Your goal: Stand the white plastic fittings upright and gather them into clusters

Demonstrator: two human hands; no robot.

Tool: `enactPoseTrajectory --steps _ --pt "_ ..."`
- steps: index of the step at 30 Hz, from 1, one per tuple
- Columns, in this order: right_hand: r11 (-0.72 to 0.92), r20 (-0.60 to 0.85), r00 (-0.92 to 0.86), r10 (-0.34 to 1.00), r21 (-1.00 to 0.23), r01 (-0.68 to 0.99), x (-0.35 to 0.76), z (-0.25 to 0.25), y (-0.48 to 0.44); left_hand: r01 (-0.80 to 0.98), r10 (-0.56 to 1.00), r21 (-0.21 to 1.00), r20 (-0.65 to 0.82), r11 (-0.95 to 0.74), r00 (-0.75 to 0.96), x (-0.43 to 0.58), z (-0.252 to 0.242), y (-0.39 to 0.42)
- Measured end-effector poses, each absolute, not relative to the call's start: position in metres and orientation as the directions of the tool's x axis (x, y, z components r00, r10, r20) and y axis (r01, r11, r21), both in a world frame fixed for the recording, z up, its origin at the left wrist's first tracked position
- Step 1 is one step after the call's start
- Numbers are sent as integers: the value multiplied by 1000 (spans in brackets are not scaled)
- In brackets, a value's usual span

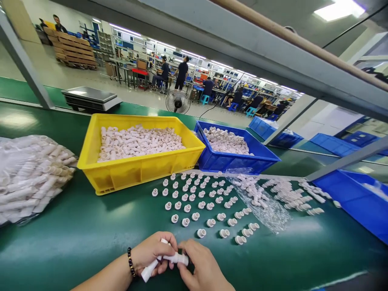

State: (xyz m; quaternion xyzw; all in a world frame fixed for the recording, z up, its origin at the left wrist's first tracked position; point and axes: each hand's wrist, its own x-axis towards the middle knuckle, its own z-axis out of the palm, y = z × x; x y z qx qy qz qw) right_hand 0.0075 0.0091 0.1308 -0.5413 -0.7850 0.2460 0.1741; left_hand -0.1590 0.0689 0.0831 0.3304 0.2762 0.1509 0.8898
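My left hand [157, 255], with a beaded bracelet at the wrist, is closed around white plastic pipe fittings. One tapered white tube [149, 270] sticks out below its fingers, pointing down and left. A second white fitting [179, 258] lies crosswise between both hands. My right hand [200, 264] pinches the collared right end of that fitting between thumb and fingers. Part of each piece is hidden under the fingers, so I cannot tell how they join. Beyond the hands, many short flanged white fittings [201, 233] stand upright in loose rows on the green tabletop [121, 230].
A yellow bin [142, 169] and a blue bin [239, 161] hold white fittings. At the left lies a full plastic bag [33, 178]. Loose fittings [287, 192], clear film [269, 214] and another blue bin [348, 198] are at the right. A scale [91, 97] sits behind.
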Motion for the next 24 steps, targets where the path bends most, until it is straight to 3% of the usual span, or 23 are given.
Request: enactPoseTrajectory --steps 9,13,18,24 --pt "270 -156 -353 922 -393 879 10 118 5 145 527 833 -463 534 713 -159 97 65" --pt "242 -140 -315 939 -384 891 26 134 -8 138 553 839 -461 527 694 -162 92 67" --pt "50 -67 -85 994 -415 909 65 159 -21 120 515 823 -454 555 727 -162 96 67" --pt "-154 -92 133 987 -272 950 100 134 -20 123 468 812 -445 571 763 -162 99 63"
